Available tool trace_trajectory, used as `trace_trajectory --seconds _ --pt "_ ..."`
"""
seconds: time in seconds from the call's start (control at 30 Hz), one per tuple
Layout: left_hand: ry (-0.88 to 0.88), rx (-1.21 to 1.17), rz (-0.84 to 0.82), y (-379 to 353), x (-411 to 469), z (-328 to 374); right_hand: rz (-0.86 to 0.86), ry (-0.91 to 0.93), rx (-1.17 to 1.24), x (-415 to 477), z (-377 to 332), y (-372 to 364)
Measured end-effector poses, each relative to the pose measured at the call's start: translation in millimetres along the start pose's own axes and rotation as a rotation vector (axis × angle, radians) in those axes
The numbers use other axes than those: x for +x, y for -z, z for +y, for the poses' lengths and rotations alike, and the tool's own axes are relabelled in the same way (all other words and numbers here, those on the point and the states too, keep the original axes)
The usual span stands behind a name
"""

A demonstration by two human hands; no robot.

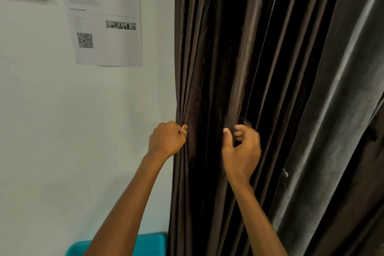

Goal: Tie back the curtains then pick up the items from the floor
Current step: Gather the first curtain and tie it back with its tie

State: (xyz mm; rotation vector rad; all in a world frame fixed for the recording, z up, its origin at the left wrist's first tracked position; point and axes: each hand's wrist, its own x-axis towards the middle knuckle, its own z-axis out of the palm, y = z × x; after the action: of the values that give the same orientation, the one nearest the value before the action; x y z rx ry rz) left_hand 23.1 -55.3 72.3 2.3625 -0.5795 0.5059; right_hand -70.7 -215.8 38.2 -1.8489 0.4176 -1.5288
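The brown curtain [218, 58] hangs straight down beside the wall [62, 110], its pleats running top to bottom. The left hand [168, 140] is fisted tight on its left edge. The right hand [242, 149], slightly blurred, curls thumb and fingers round a pleat further in. Dark folds stretch between the two hands.

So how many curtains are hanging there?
2. A dark brown curtain hangs next to the wall, with the left hand and right hand both gripping its folds; a grey curtain hangs just to its right. Others may lie beyond the frame.
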Motion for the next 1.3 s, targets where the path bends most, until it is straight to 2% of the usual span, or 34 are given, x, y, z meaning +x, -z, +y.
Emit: trace_trajectory --seconds 0.17,0.3,0.47,0.63,0.83,1.07,1.3 --pt "-0.018 -0.011 -0.001 -0.5 4.2 -5.9 -0.127 -0.012 -0.081 19.2 11.2 5.4" --pt "-0.013 -0.011 -0.002 2.4 6.6 -17.2 -0.149 0.043 -0.131 39.8 22.3 10.1" --pt "0.027 0.005 0.026 17.5 13.8 -42.2 -0.173 -0.052 -0.234 74.9 50.6 24.0" --pt "0.019 0.023 -0.018 20.9 16.2 -44.6 -0.236 -0.048 -0.288 87.4 55.2 26.0" --pt "-0.014 0.033 0.028 10.2 4.9 -28.4 -0.182 -0.009 -0.192 57.0 49.6 16.0" --pt "-0.097 0.051 0.034 -13.6 -5.9 8.3 -0.286 0.139 -0.071 13.9 17.7 -16.7" --pt "-0.118 -0.176 0.002 -32.2 -9.8 18.9 -0.323 0.151 0.071 -5.7 0.3 -37.5"
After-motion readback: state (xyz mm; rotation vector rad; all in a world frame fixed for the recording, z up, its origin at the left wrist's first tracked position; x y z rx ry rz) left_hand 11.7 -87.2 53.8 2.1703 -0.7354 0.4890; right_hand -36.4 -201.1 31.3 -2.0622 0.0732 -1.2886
